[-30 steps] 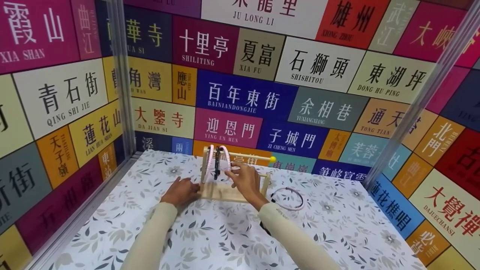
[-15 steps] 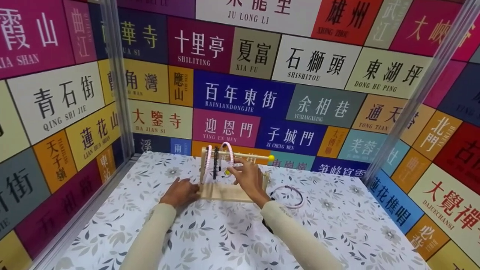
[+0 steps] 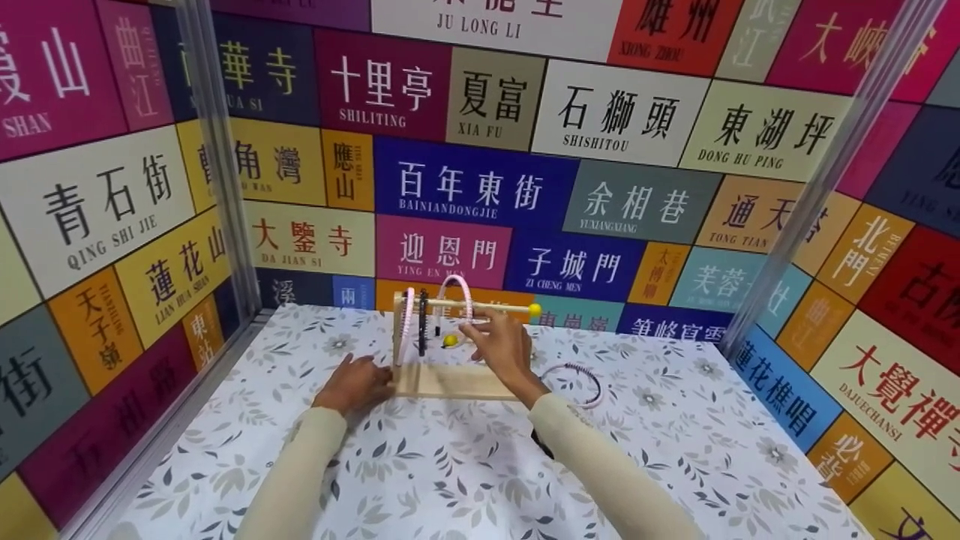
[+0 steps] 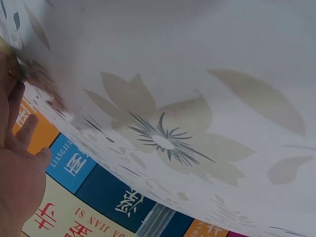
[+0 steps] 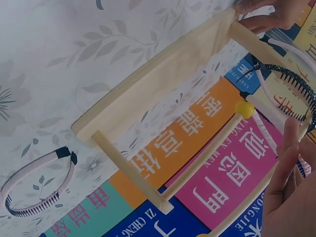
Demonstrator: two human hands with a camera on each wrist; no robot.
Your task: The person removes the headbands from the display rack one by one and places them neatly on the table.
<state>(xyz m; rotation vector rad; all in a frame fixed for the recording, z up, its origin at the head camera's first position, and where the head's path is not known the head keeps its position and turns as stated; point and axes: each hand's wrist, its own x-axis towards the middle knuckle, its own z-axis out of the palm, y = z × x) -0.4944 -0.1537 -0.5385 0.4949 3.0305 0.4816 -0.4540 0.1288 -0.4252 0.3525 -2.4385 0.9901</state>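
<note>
A wooden headband stand [image 3: 457, 381] has a flat base, uprights and rods tipped with yellow balls. At its left end my left hand [image 3: 358, 384] grips the base by the upright; the right wrist view shows those fingers [image 5: 254, 20] on the base's corner. My right hand [image 3: 501, 346] pinches a pink headband [image 3: 454, 280], whose arch loops over the upper rod [image 3: 499, 307]. Farther left on that rod hang another pink headband [image 3: 407, 324] and a black toothed headband [image 3: 422, 324]. In the left wrist view, my left hand [image 4: 19, 173] shows only at the edge.
Right of the stand, a pink headband with dark teeth [image 3: 596, 390] lies on the flower-patterned tabletop [image 3: 442, 465]. The lower rod's yellow ball [image 3: 450, 340] shows under the held headband. Wall panels with Chinese lettering [image 3: 480, 180] enclose the table's back and sides.
My right hand has shifted the pink headband rightward along the upper rod, away from the black one. The lower yellow ball has come into view. My left hand keeps its place on the base.
</note>
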